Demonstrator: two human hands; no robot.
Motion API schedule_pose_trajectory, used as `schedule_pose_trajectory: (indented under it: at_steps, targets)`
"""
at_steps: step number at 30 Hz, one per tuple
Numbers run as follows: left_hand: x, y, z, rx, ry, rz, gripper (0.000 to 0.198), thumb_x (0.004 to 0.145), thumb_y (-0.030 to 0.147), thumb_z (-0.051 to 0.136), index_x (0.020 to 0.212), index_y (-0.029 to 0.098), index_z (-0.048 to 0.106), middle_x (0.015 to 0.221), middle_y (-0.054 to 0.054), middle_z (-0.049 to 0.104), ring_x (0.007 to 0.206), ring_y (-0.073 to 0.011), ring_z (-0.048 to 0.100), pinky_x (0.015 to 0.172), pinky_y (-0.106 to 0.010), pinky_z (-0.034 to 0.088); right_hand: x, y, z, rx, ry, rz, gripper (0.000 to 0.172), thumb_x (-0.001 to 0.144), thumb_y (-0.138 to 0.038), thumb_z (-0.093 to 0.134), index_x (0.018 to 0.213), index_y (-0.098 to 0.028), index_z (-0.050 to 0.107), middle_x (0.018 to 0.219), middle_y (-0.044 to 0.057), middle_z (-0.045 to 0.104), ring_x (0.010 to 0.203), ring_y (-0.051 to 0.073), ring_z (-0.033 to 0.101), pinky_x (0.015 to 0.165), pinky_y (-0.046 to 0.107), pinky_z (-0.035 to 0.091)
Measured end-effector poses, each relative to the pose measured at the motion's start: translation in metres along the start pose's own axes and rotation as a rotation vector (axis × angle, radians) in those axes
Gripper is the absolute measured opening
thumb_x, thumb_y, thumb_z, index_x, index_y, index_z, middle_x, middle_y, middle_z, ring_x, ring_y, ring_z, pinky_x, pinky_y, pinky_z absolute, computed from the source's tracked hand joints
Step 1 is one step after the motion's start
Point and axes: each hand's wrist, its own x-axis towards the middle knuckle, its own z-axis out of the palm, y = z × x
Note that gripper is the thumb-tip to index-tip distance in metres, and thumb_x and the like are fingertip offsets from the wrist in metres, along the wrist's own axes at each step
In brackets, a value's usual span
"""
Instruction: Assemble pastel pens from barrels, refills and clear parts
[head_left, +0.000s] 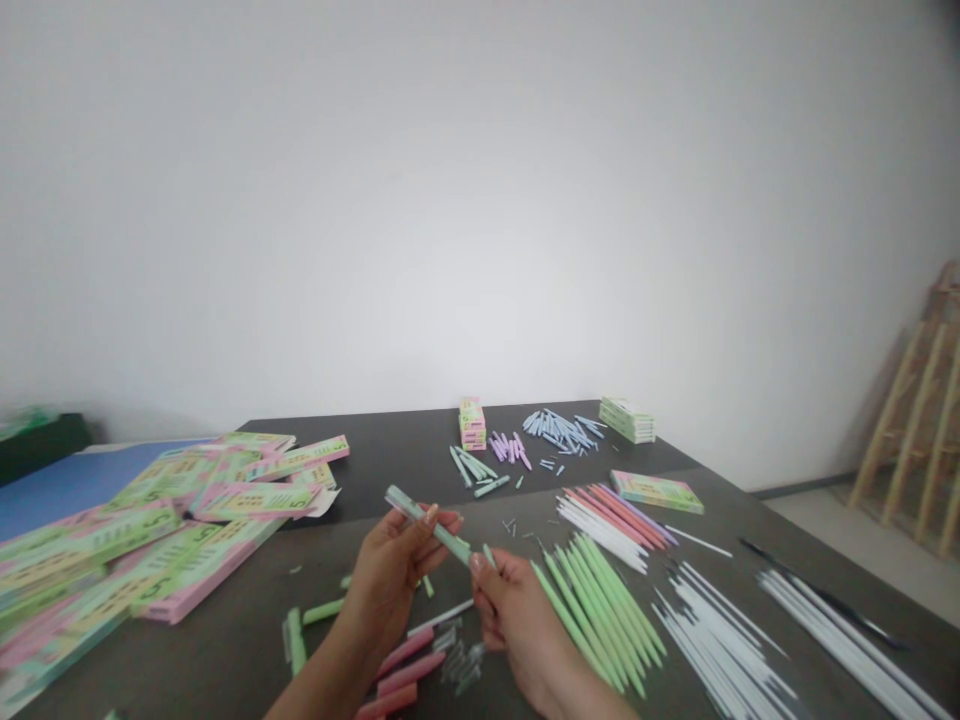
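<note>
A pale green pen barrel (pixel 454 543) with a clear cap end is held slantwise above the table. My left hand (pixel 394 565) is closed around its upper, clear-capped part. The fingers of my right hand (pixel 517 605) pinch its lower end, where a small green tip also shows; I cannot make out whether that is a separate piece. Beneath my hands lie pink pen pieces (pixel 411 672) and a cluster of clear caps (pixel 466 668). Right of my right hand is a row of light green pen barrels (pixel 600 610).
Pen boxes (pixel 217 540) are heaped on the left. White refill-like sticks (pixel 720 640) lie at the right, beyond orange and purple ones (pixel 626 515). Blue (pixel 559 430) and purple (pixel 510 448) pen parts lie farther back between stacked boxes (pixel 472 425). A wooden easel (pixel 911 430) leans by the wall.
</note>
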Motion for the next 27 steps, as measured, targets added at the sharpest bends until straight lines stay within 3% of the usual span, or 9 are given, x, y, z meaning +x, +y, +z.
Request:
schedule_pose_trajectory:
  at_steps: [2,4,9,14,18,22,25,27]
  targets:
    - [0.000,-0.001,0.002,0.005,0.022,0.002,0.013,0.074,0.003,0.062,0.076,0.014,0.054,0.069,-0.008,0.071,0.070,-0.0206,0.070,0.061,-0.026,0.058,0.001,0.001,0.000,-0.163,0.083,-0.222,0.046,0.064,-0.055,0.067,0.057,-0.018,0.041,0.047,-0.009,0.033,0.043,0.004,0.026,0.040,0.019,0.019]
    - [-0.001,0.000,0.003,0.007,0.037,0.013,0.014,0.074,0.004,0.062,0.077,0.014,0.054,0.071,-0.008,0.072,0.070,-0.0207,0.070,0.060,-0.026,0.058,0.001,0.001,-0.001,-0.204,0.113,-0.286,0.044,0.062,-0.051,0.071,0.058,-0.017,0.043,0.050,-0.009,0.033,0.046,0.004,0.029,0.042,0.018,0.021]
    - [-0.004,0.000,0.004,0.009,0.023,0.058,0.019,0.069,0.004,0.068,0.074,0.015,0.054,0.073,-0.007,0.072,0.078,-0.0217,0.070,0.064,-0.025,0.058,0.000,-0.003,-0.001,0.083,0.019,0.153,0.054,0.064,-0.066,0.061,0.079,-0.014,0.055,0.052,-0.006,0.048,0.032,0.001,0.020,0.033,0.018,0.007]
    - [-0.003,-0.006,0.002,0.035,0.005,0.058,0.020,0.065,0.008,0.073,0.073,0.014,0.056,0.077,-0.008,0.073,0.085,-0.0229,0.069,0.071,-0.026,0.057,0.004,-0.002,-0.006,0.263,0.065,0.113,0.050,0.047,-0.043,0.083,0.075,-0.012,0.054,0.057,-0.005,0.051,0.037,0.000,0.029,0.032,0.014,0.009]
    - [-0.003,-0.007,0.001,0.050,-0.009,0.039,0.017,0.068,0.010,0.072,0.075,0.014,0.057,0.079,-0.008,0.073,0.084,-0.0217,0.069,0.072,-0.025,0.057,0.007,-0.004,-0.009,0.322,0.050,0.216,0.046,0.060,-0.048,0.075,0.078,-0.012,0.054,0.059,-0.002,0.053,0.036,0.000,0.028,0.031,0.013,0.009]
    - [-0.005,-0.006,0.003,0.034,-0.010,0.023,0.017,0.068,0.008,0.070,0.075,0.014,0.056,0.080,-0.009,0.073,0.081,-0.0211,0.069,0.068,-0.025,0.057,0.007,-0.005,-0.010,0.348,0.045,0.208,0.047,0.049,-0.029,0.084,0.083,-0.012,0.056,0.056,-0.005,0.051,0.040,0.001,0.037,0.031,0.011,0.014]
    - [-0.004,-0.006,0.004,0.058,-0.001,0.009,0.015,0.069,0.008,0.069,0.076,0.014,0.057,0.082,-0.010,0.073,0.078,-0.0207,0.069,0.067,-0.025,0.057,0.006,-0.006,-0.011,0.372,0.002,0.295,0.044,0.060,-0.042,0.077,0.084,-0.011,0.057,0.060,-0.002,0.054,0.038,0.001,0.036,0.030,0.011,0.010]
    - [-0.004,-0.006,0.004,0.075,0.001,0.004,0.015,0.070,0.009,0.069,0.078,0.014,0.057,0.083,-0.011,0.073,0.079,-0.0209,0.069,0.066,-0.025,0.057,0.006,-0.007,-0.012,0.363,0.004,0.310,0.040,0.062,-0.042,0.076,0.079,-0.011,0.056,0.058,-0.002,0.053,0.037,0.000,0.033,0.029,0.011,0.008]
